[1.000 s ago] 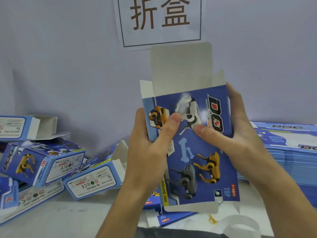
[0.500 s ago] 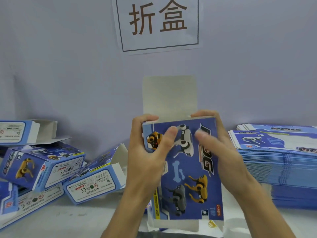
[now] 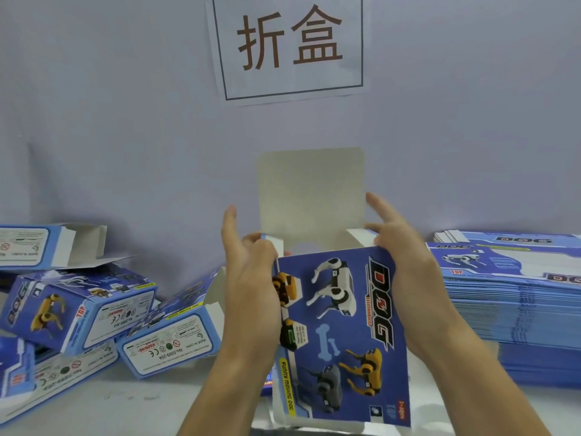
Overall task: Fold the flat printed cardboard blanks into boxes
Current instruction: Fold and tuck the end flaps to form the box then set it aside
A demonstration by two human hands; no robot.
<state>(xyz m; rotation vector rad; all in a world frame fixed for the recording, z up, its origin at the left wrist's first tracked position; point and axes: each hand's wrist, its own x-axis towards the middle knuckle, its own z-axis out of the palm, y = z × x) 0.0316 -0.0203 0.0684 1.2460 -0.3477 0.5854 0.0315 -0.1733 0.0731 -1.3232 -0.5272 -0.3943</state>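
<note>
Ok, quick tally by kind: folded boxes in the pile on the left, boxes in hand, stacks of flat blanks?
Folded boxes piled at left: at least 5 in view, the edge cuts some off
Box in hand, held by left hand and right hand, top flap up: 1
Stacks of flat blanks at right: 1, sheets too many to count
Total: 7

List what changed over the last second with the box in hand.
Both thumbs left the printed front of the box. The left hand and right hand shifted to its upper corners, folding the small side flaps inward. The tall flap stays upright; the folded boxes and flat stack are unchanged.
</note>
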